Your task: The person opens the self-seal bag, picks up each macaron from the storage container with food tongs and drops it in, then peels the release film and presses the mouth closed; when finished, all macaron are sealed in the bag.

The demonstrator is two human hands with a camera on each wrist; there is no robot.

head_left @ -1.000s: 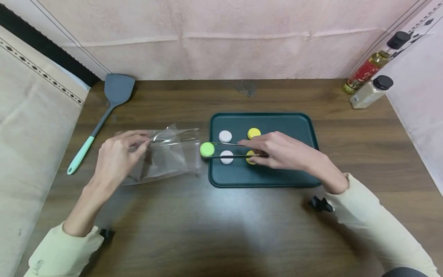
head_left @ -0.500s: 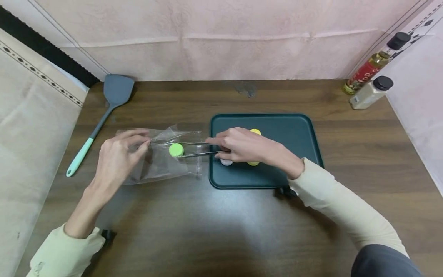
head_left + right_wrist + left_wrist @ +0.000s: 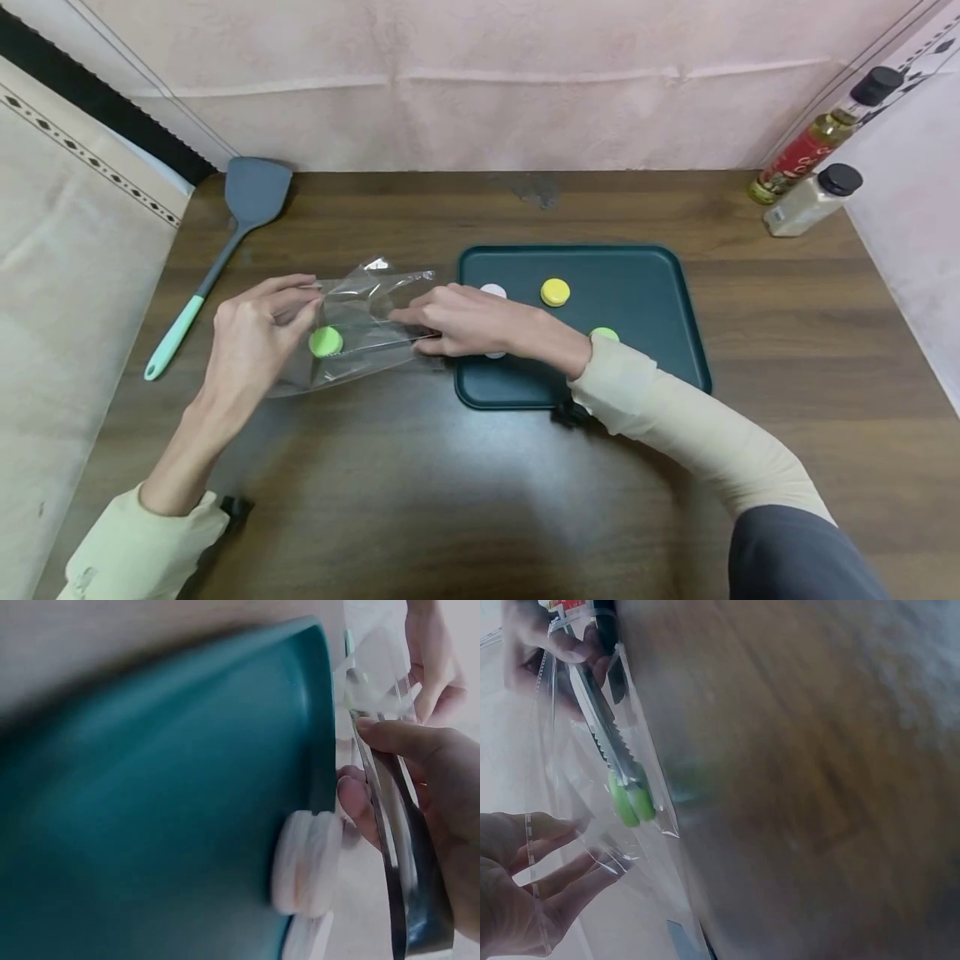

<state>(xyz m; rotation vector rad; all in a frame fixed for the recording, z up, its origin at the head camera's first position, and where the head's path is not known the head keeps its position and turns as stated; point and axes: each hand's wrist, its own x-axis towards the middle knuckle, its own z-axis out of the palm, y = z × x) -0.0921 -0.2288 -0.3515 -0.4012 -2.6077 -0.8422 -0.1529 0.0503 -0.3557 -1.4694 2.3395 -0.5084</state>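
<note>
My left hand (image 3: pixel 258 329) pinches the upper edge of a clear plastic bag (image 3: pixel 363 292) on the table. In my right hand (image 3: pixel 480 321), metal tongs (image 3: pixel 405 877) reach through the bag's mouth. The tongs' serrated tips hold a green macaron (image 3: pixel 630 801) inside the bag, close to the left hand's fingers. Under my right forearm lies a dark green tray (image 3: pixel 630 258). On it are a yellow macaron (image 3: pixel 555 292), a white macaron (image 3: pixel 493 290) and another green macaron (image 3: pixel 604 333) half covered by the sleeve. A second white macaron is mostly hidden by the right hand.
A grey spatula (image 3: pixel 257 192) with a mint handle lies left of the bag. At the back right corner stand an oil bottle (image 3: pixel 802 154) and a black-capped jar (image 3: pixel 813 200). A pale cloth (image 3: pixel 480 100) hangs behind the table.
My right hand has moved left from over the tray, carrying the green macaron in the tongs into the bag. The left hand has stayed at the bag's edge.
</note>
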